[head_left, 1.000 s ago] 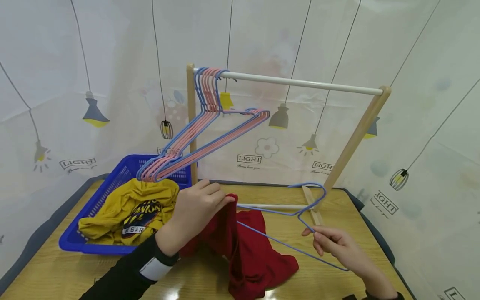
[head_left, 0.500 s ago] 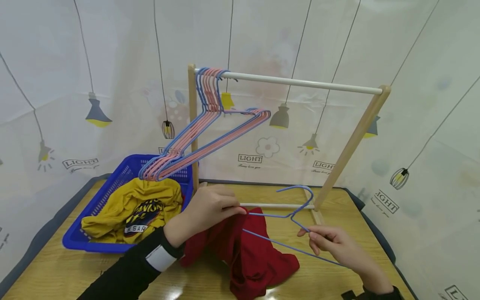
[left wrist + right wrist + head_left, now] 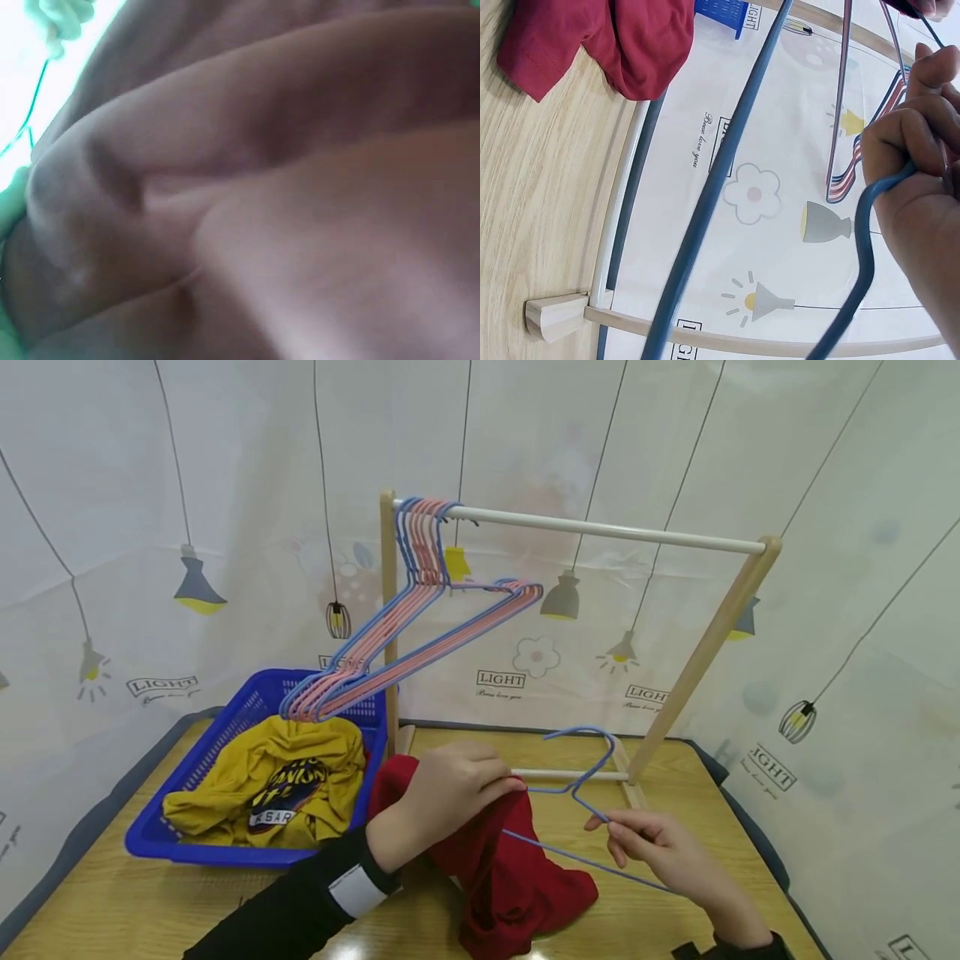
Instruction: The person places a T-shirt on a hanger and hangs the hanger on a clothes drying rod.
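The left hand (image 3: 457,793) bunches the red garment (image 3: 510,868) in curled fingers just above the table (image 3: 112,893) while the right hand (image 3: 660,852) pinches the blue hanger (image 3: 577,785) by its lower wire, so this looks like the threading step, one hanger arm already at the cloth. Next, I'd judge, the wire needs easing further inside the fabric. Count: one loose hanger, a bunch of pink and blue hangers (image 3: 420,610) on the rack (image 3: 615,531), too overlapped to number, one yellow shirt (image 3: 270,777) in one blue basket (image 3: 187,847).
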### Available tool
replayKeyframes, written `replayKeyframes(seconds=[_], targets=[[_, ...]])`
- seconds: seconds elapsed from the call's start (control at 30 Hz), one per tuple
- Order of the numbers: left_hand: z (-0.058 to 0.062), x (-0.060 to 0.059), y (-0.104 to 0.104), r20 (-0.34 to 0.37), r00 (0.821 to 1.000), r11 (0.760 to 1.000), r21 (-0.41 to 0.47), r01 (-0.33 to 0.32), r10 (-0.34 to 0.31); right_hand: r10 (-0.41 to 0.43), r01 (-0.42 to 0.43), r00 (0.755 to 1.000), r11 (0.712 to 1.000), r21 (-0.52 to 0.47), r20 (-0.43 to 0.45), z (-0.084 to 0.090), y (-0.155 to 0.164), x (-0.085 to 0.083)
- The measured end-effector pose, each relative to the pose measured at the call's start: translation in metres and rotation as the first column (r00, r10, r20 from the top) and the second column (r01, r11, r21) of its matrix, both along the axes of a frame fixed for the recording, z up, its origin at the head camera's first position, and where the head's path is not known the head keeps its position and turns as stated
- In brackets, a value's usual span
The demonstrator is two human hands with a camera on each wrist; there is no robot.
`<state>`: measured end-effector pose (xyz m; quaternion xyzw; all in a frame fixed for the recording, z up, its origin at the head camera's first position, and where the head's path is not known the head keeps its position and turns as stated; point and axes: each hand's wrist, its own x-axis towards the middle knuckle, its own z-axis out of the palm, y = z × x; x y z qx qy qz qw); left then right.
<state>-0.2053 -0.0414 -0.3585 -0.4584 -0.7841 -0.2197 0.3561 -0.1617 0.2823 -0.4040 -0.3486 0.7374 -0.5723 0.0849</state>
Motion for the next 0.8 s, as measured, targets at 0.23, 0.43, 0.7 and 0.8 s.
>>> replayKeyframes(seconds=[0.23, 0.43, 0.7, 0.8], targets=[[0.011, 0.004, -0.024, 0.277, 0.96, 0.972, -0.211, 0.103, -0.041, 0.01, -0.012, 0.998, 0.999, -0.036, -0.061, -0.01, 0.003, -0.001], [0.016, -0.006, -0.055, 0.446, 0.888, 0.914, -0.308, 0.266, -0.108, 0.022, -0.023, 0.999, 0.999, -0.049, -0.034, -0.013, 0.007, -0.001], [0.007, -0.015, -0.073, 0.459, 0.87, 0.911, -0.255, 0.326, -0.183, 0.027, -0.029, 0.999, 0.999, -0.044, -0.032, -0.011, 0.008, -0.002], [0.002, -0.02, -0.075, 0.367, 0.904, 0.934, -0.19, 0.302, -0.218, 0.033, -0.035, 0.999, 0.998, -0.051, -0.036, -0.012, 0.009, -0.003]])
